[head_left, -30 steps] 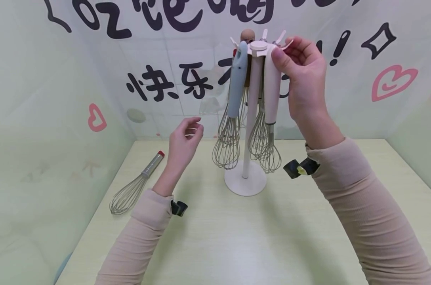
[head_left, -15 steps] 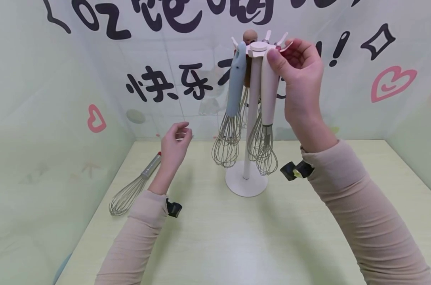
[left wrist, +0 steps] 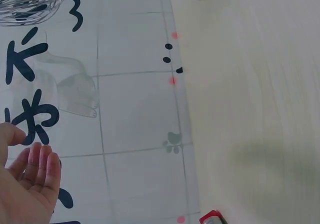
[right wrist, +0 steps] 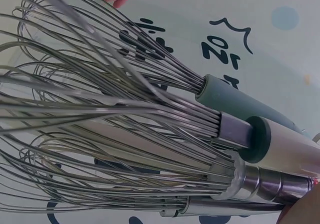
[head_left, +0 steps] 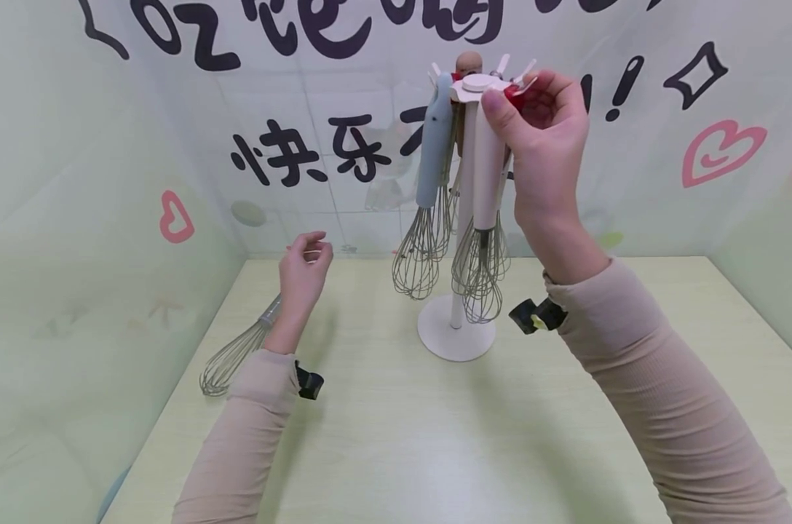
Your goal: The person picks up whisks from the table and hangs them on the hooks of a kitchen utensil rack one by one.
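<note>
My right hand [head_left: 553, 142] is at the top of a white whisk stand [head_left: 457, 342], thumb on the upper end of a white-handled whisk [head_left: 486, 171], fingers curled behind it by a hook. Beside it hangs a blue-handled whisk [head_left: 433, 149]; a brown wooden-handled one [head_left: 469, 62] is behind. A red end shows under my fingers. The right wrist view shows a steel-handled whisk [right wrist: 272, 185] hanging close to the white one [right wrist: 290, 146]. My left hand [head_left: 304, 269] hovers at the left, fingers loosely bent, holding nothing. It partly covers a steel whisk [head_left: 235, 358] lying on the table.
The pale wooden table [head_left: 396, 437] meets a printed backdrop [head_left: 370, 145] with black lettering just behind the stand. Backdrop sheets also rise on the left and right sides. Black wrist cameras sit on both cuffs.
The stand's top has turned, carrying the white-handled whisk left together with my right hand, and a red end has come into view. My left hand has drifted left and down, over the lying whisk's handle.
</note>
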Demonstrator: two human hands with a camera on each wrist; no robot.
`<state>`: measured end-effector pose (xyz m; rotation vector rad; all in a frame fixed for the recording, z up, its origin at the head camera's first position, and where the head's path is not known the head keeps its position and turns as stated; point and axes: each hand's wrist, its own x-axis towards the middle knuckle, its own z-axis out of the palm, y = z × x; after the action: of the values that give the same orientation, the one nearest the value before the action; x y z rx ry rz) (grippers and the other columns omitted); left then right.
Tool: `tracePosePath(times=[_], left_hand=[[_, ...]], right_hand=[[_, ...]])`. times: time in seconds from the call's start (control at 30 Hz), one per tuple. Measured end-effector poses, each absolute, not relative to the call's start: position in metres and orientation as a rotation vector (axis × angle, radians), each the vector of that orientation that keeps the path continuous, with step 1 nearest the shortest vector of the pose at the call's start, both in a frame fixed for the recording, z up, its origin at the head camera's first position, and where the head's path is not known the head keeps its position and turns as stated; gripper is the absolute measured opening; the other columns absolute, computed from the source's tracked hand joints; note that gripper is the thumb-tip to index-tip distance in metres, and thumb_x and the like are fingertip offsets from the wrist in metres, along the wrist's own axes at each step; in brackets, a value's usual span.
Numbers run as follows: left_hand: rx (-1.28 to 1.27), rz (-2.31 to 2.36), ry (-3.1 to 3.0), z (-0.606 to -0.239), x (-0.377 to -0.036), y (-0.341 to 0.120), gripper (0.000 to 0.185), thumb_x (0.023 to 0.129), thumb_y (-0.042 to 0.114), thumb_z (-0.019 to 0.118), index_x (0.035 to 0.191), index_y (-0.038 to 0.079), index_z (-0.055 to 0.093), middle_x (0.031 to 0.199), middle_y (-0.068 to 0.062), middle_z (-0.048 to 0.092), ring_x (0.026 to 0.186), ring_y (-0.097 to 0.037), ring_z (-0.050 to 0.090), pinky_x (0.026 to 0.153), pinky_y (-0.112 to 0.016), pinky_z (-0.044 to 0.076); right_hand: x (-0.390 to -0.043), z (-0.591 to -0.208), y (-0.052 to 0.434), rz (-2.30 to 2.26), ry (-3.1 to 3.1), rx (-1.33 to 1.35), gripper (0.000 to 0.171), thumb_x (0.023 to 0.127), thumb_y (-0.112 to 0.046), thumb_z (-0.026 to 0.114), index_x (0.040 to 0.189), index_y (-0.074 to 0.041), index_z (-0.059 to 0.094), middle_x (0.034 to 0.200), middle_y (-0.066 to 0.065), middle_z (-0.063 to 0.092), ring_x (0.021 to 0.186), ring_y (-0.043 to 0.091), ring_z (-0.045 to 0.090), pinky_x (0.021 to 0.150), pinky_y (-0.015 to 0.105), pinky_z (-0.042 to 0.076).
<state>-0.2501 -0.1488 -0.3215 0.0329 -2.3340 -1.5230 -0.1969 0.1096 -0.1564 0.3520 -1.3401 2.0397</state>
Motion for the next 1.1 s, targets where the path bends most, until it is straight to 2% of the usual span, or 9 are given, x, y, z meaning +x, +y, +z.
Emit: tracePosePath(times=[0.3, 0.6, 0.73, 0.87, 0.97, 1.1], left_hand=[[0.110, -1.493, -2.369, -0.339, -0.257, -0.164, 0.035, 0.094, 0.015, 0.052, 0.126, 0.000, 0.056, 0.116, -0.020, 0.062, 0.104, -0.031, 0.060, 0.090, -0.036, 0.051], [0.190, -1.443, -2.392, -0.349, -0.259, -0.180, 0.035, 0.095, 0.014, 0.049, 0.126, -0.001, 0.055, 0.121, -0.021, 0.061, 0.111, -0.033, 0.059, 0.099, -0.040, 0.050], [0.232, -1.444, -2.387, -0.354, -0.259, -0.187, 0.036, 0.095, 0.014, 0.049, 0.126, -0.002, 0.055, 0.123, -0.021, 0.061, 0.113, -0.032, 0.059, 0.098, -0.039, 0.051], [0.277, -1.441, -2.409, -0.357, -0.259, -0.194, 0.037, 0.095, 0.014, 0.047, 0.129, 0.000, 0.054, 0.122, -0.019, 0.062, 0.110, -0.029, 0.061, 0.079, -0.016, 0.053], [0.309, -1.448, -2.437, -0.360, -0.258, -0.200, 0.038, 0.095, 0.015, 0.047, 0.131, 0.002, 0.053, 0.122, -0.018, 0.061, 0.111, -0.027, 0.060, 0.075, -0.009, 0.048], [0.340, -1.453, -2.462, -0.363, -0.256, -0.207, 0.040, 0.096, 0.015, 0.046, 0.133, 0.002, 0.051, 0.126, -0.019, 0.059, 0.118, -0.029, 0.057, 0.095, -0.030, 0.049]], right_hand=[[-0.201, -0.163, 0.109, 1.972, -1.313, 0.451, 0.029, 0.081, 0.006, 0.067, 0.095, -0.011, 0.048, 0.089, 0.000, 0.050, 0.084, 0.012, 0.048, 0.076, 0.019, 0.043], [-0.200, -0.168, 0.108, 1.985, -1.295, 0.488, 0.030, 0.083, 0.006, 0.064, 0.104, -0.009, 0.049, 0.096, 0.002, 0.052, 0.091, 0.015, 0.050, 0.081, 0.022, 0.045], [-0.199, -0.168, 0.108, 2.004, -1.283, 0.498, 0.031, 0.083, 0.008, 0.062, 0.108, -0.007, 0.049, 0.097, 0.003, 0.052, 0.092, 0.015, 0.050, 0.082, 0.022, 0.045], [-0.200, -0.169, 0.109, 1.997, -1.285, 0.508, 0.032, 0.084, 0.008, 0.061, 0.109, -0.006, 0.049, 0.097, 0.002, 0.052, 0.093, 0.015, 0.050, 0.083, 0.022, 0.045], [-0.201, -0.170, 0.110, 1.986, -1.286, 0.524, 0.032, 0.084, 0.009, 0.061, 0.110, -0.006, 0.049, 0.098, 0.002, 0.052, 0.094, 0.015, 0.050, 0.084, 0.022, 0.045], [-0.202, -0.172, 0.111, 1.981, -1.284, 0.550, 0.033, 0.084, 0.010, 0.059, 0.110, -0.005, 0.049, 0.098, 0.001, 0.052, 0.094, 0.015, 0.050, 0.085, 0.023, 0.046]])
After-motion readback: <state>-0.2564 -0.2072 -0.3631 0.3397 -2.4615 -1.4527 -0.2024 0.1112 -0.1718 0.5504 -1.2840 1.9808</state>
